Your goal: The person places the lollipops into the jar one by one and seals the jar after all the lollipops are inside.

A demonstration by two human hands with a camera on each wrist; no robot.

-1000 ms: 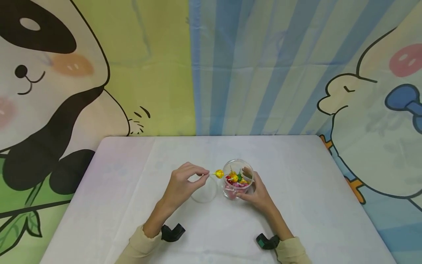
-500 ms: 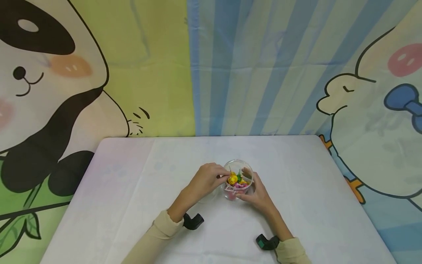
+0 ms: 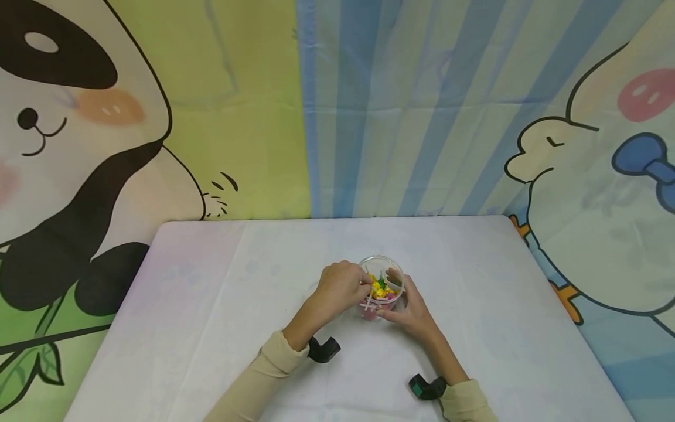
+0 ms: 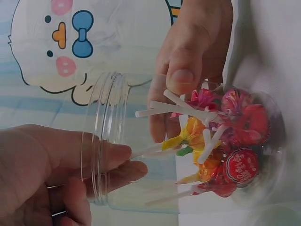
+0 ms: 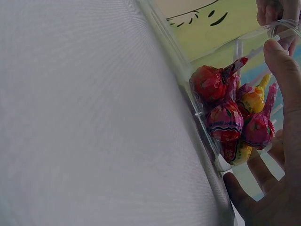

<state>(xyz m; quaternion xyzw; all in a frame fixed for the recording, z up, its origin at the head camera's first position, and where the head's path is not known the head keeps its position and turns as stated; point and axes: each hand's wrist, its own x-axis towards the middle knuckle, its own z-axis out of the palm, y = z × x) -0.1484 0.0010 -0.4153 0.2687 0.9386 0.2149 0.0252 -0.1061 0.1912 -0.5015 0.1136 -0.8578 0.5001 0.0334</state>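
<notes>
A clear plastic jar stands on the white table, with several wrapped lollipops in red, pink and yellow inside. My right hand holds the jar from its right side, thumb in front and fingers behind. My left hand reaches through the jar's mouth from the left. In the left wrist view, its thumb and forefinger pinch the white stick of a yellow lollipop, whose head lies among the others. White sticks point towards the mouth. The left fingertips are partly hidden in the head view.
A faint clear round lid lies on the white-covered table, mostly hidden behind the left hand. Behind the table hangs a cartoon-printed cloth. Each wrist wears a black device.
My left hand has moved right, carrying the yellow lollipop from beside the jar into its mouth. My right hand keeps its hold on the jar.
</notes>
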